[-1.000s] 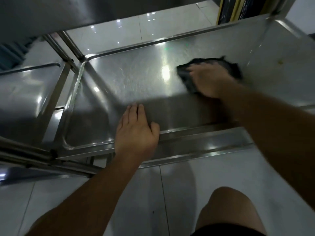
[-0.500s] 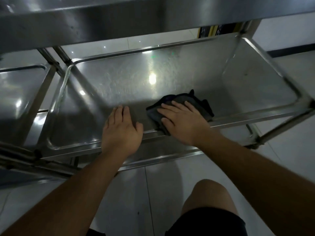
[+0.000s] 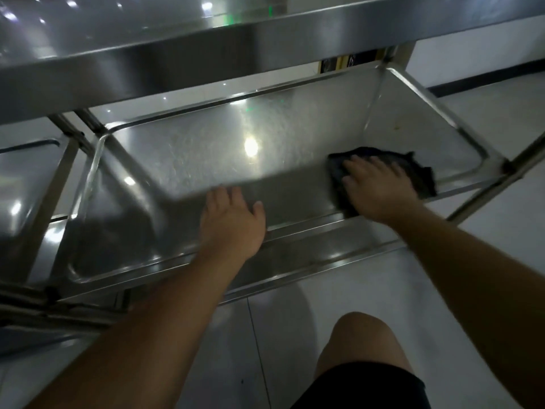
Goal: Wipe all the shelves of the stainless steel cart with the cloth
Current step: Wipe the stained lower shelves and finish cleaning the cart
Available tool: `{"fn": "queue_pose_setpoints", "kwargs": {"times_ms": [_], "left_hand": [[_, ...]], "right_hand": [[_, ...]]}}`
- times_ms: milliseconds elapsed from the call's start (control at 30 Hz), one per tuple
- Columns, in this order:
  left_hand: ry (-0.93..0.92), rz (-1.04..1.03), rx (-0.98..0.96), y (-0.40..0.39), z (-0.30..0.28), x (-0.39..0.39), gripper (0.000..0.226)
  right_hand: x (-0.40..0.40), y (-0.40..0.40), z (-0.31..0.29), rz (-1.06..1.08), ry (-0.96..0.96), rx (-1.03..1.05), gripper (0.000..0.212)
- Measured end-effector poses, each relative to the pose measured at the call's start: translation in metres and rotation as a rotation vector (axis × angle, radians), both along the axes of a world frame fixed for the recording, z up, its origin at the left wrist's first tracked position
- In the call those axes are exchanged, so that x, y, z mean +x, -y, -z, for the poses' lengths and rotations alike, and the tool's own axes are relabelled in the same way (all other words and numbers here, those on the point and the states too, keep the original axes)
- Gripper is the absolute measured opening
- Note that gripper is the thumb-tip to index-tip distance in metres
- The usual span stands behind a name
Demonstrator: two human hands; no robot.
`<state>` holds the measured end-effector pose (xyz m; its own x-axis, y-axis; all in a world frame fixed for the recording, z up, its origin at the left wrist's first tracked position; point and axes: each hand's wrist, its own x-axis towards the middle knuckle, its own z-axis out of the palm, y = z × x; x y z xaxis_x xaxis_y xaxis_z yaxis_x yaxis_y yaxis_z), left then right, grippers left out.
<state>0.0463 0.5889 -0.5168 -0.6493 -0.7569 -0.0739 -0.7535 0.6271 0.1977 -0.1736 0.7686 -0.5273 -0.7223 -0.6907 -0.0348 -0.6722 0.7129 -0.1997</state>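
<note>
One dark cloth (image 3: 418, 172) on the cart's lower shelf (image 3: 206, 154), toward its near right corner. Right hand (image 3: 376, 188) flat on top, fingers spread and straight, pressing down. Left hand (image 3: 233, 222) open, palm on the shelf's near rim, fingers reaching inward. Upper shelf (image 3: 206, 51) overhead at the far side. Bare knee (image 3: 362, 340) and tiled floor (image 3: 295, 320) nearest.

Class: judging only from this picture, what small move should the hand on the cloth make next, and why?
Probably sweep the right hand and dark cloth leftward along the shelf; the cloth sits at its near right corner, while the left hand braces the front rim.
</note>
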Motion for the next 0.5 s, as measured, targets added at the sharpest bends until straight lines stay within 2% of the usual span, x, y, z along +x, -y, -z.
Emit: {"fn": "queue_pose_setpoints", "kwargs": {"times_ms": [100, 233, 400, 500], "left_hand": [[-0.106, 0.147, 0.022, -0.025, 0.007, -0.043, 0.068], [-0.093, 0.157, 0.015, -0.02, 0.026, -0.052, 0.069], [-0.099, 0.16, -0.029, -0.02, 0.032, -0.05, 0.076], [-0.097, 0.159, -0.037, -0.022, 0.031, -0.048, 0.079]], "right_hand": [[0.038, 0.014, -0.001, -0.237, -0.004, -0.005, 0.061], [-0.001, -0.006, 0.0, -0.3, 0.024, 0.009, 0.059], [-0.118, -0.058, 0.012, 0.041, 0.009, 0.015, 0.054], [-0.173, -0.073, 0.012, 0.271, 0.055, 0.042, 0.063]]}}
